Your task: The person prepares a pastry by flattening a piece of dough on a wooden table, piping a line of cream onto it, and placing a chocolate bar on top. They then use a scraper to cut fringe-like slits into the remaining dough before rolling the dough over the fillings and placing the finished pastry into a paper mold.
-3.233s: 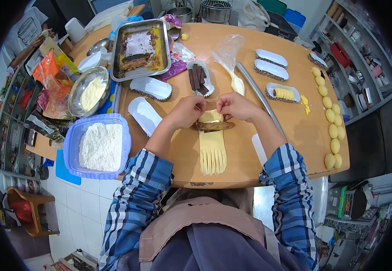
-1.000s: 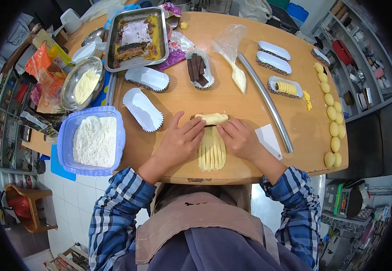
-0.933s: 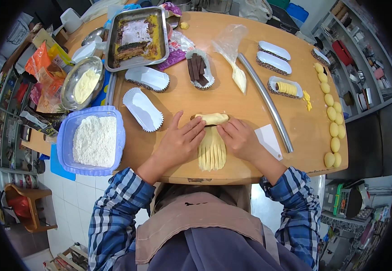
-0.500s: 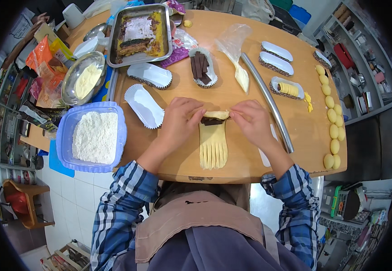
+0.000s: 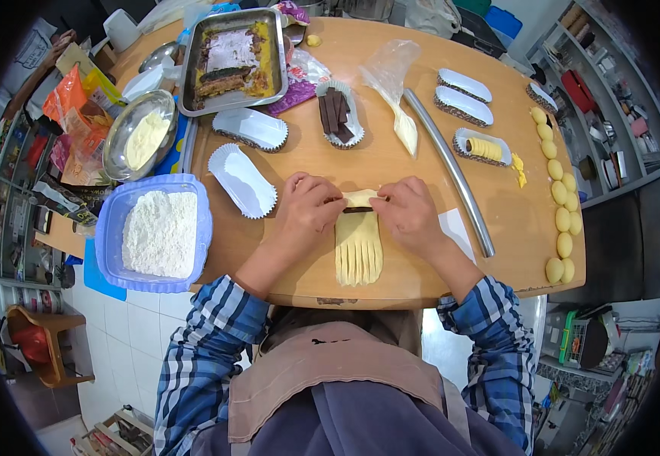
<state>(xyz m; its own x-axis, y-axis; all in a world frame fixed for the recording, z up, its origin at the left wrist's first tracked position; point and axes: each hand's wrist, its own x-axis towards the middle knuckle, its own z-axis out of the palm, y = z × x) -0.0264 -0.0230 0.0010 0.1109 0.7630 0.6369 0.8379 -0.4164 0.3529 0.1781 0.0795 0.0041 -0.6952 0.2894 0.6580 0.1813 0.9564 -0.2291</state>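
A flat piece of pale dough [image 5: 358, 242] lies in front of me, its near end cut into narrow strips. Across its far part is a dark chocolate stick [image 5: 358, 210], mostly covered by the dough's folded far edge. My left hand [image 5: 307, 207] pinches the left end of that fold with thumb and fingers. At the right end, my right hand [image 5: 407, 214] pinches the fold in the same way. Beyond them, a paper loaf case [image 5: 336, 114] holds several chocolate sticks. A piping bag [image 5: 402, 114] with pale filling lies to its right.
A metal tube [image 5: 451, 171] lies right of my hand, beside a white scraper-like sheet [image 5: 456, 230]. Several dough balls [image 5: 558, 194] line the right edge. A shaped roll [image 5: 485, 148] sits in its case. At left are a flour tub [image 5: 205, 251], paper cases [image 5: 240, 178] and a baking tray [image 5: 278, 97].
The dough's far edge has come down toward me over the chocolate, hiding more of it. Both hands moved slightly nearer and the right one inward, uncovering more of the white sheet.
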